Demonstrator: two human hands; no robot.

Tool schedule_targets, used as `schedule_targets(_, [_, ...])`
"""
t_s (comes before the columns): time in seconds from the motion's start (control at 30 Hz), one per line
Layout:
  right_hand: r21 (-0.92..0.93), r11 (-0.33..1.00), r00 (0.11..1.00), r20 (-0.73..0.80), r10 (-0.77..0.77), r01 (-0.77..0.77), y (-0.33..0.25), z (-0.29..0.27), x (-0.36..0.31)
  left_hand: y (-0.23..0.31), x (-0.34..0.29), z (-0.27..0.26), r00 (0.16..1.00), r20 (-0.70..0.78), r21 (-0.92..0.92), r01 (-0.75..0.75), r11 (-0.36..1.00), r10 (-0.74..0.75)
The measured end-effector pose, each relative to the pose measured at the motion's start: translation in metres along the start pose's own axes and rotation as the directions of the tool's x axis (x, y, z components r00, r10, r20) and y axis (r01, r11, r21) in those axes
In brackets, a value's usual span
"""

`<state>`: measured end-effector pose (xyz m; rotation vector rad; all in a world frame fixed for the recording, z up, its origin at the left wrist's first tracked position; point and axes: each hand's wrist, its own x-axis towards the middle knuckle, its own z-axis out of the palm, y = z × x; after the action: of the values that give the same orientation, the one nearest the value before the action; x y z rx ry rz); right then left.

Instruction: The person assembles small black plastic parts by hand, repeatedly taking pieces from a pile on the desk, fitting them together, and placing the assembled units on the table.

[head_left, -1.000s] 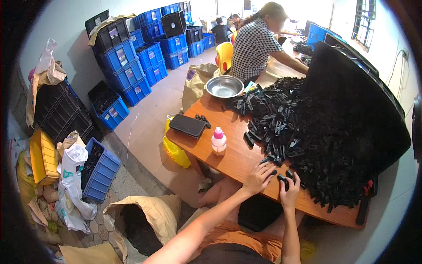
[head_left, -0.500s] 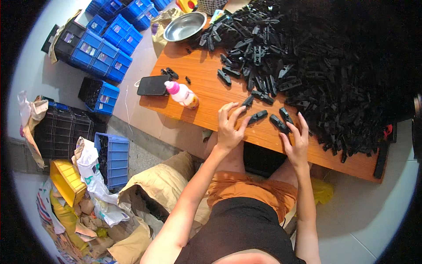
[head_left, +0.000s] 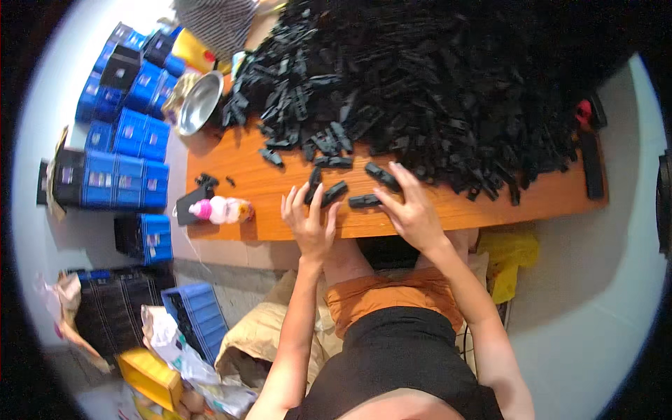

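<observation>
Several elongated black plastic parts lie loose at the near side of the wooden table. My left hand [head_left: 309, 225] has its fingers spread, its fingertips at an upright-lying black part [head_left: 313, 183] and beside a slanted black part [head_left: 334, 193]. On the right, my right hand [head_left: 416, 213] is spread too. Its thumb reaches the end of a black part [head_left: 364, 201], and its forefinger is at another black part [head_left: 381, 175]. Whether the fingertips press on these parts is hard to see. Neither hand lifts anything.
A large heap of black parts [head_left: 420, 91] covers the table's far side. At the left of the table [head_left: 287, 227] lie a pink-capped bottle [head_left: 227, 210], a dark phone-like slab [head_left: 187, 205] and a metal bowl [head_left: 201, 105]. Blue crates [head_left: 126, 178] stand beyond; a paper sack [head_left: 255, 332] sits below.
My view has turned, so the table appears rotated and shifted left. Both hands stay by the loose parts; the right hand has come in closer to them, fingers still apart.
</observation>
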<state>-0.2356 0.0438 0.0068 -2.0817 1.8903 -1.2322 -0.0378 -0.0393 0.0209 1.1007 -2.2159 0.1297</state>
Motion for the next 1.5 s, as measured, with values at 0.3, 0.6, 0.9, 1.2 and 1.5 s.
schedule_targets(0.3, [-0.015, 0.951, 0.87, -0.409, 0.277, -0.31, 0.018, -0.062, 0.003, 0.024, -0.009, 0.015, 0.989, 0.092, -0.327, -0.083, 0.941, 0.119])
schedule_targets(0.6, [-0.046, 0.955, 0.921, -0.281, 0.269, -0.293, 0.028, -0.052, 0.02, 0.029, -0.014, 0.019, 0.987, 0.154, -0.484, 0.111, 0.868, -0.04])
schedule_targets(0.9, [0.196, 0.953, 0.946, -0.186, 0.266, -0.229, 0.03, -0.059, 0.023, 0.028, -0.024, 0.008, 0.991, 0.136, -0.414, 0.066, 0.908, -0.01])
schedule_targets(1.2, [0.742, 0.601, 0.916, 0.042, 0.4, -0.296, 0.004, -0.029, -0.017, 0.03, 0.005, -0.002, 0.909, 0.269, -0.323, -0.226, 0.919, 0.319])
schedule_targets(1.5, [0.117, 0.928, 0.929, -0.075, 0.362, -0.353, -0.016, -0.033, -0.026, 0.011, -0.014, 0.007, 0.964, 0.203, -0.485, -0.053, 0.873, 0.171])
